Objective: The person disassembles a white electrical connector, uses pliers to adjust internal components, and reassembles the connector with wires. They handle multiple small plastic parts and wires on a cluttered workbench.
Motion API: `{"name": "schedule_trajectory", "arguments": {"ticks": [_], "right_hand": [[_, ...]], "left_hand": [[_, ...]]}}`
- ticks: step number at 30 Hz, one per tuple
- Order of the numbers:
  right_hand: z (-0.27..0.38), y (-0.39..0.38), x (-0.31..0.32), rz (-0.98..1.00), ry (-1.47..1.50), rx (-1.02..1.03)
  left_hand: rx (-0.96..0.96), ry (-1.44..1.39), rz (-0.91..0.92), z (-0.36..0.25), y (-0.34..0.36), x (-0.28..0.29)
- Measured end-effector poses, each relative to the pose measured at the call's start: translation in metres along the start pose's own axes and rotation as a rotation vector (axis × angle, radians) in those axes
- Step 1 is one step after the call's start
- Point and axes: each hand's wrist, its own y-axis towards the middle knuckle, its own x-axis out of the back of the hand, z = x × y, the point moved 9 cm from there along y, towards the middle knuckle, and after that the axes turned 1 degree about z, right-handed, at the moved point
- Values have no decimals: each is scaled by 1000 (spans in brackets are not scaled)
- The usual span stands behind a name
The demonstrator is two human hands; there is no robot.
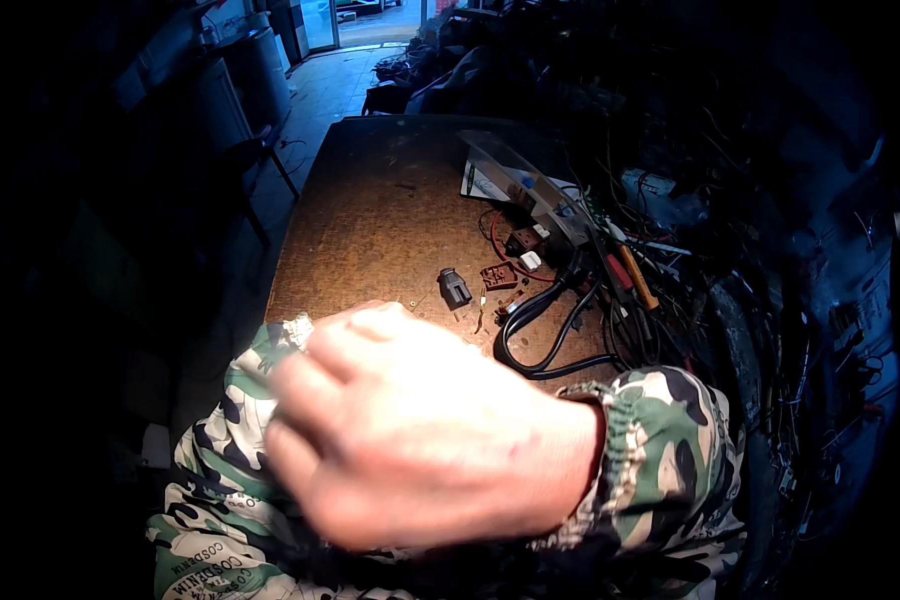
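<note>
My right hand [415, 430], in a camouflage sleeve, fills the lower middle, blurred and brightly lit, with its fingers curled and whatever they hold hidden. My left sleeve [220, 470] shows at lower left; my left hand is mostly or wholly hidden behind the right. Just beyond my hands on the wooden table [350, 220] lie a dark grey plug housing [454, 287], an open brown plastic casing [498, 277], a small white piece [530, 260] and a loop of black cable [530, 355].
A clear plastic strip [510, 170] and orange- and red-handled tools [638, 278] lie among tangled wires on the table's right. Dark clutter fills the right side. A chair [250, 160] stands left, by a tiled aisle [325, 85] leading to a bright doorway.
</note>
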Motion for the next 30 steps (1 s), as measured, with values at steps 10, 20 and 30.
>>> {"name": "schedule_trajectory", "arguments": {"ticks": [10,20,30], "right_hand": [[86,31,-25,197,201,8],[-29,-2,70,-101,206,-340],[-187,-193,22,-8,222,-1066]], "left_hand": [[-278,-145,64,29,35,-20],[-243,-7,-42,73,19,-15],[-272,-127,40,42,29,-16]]}}
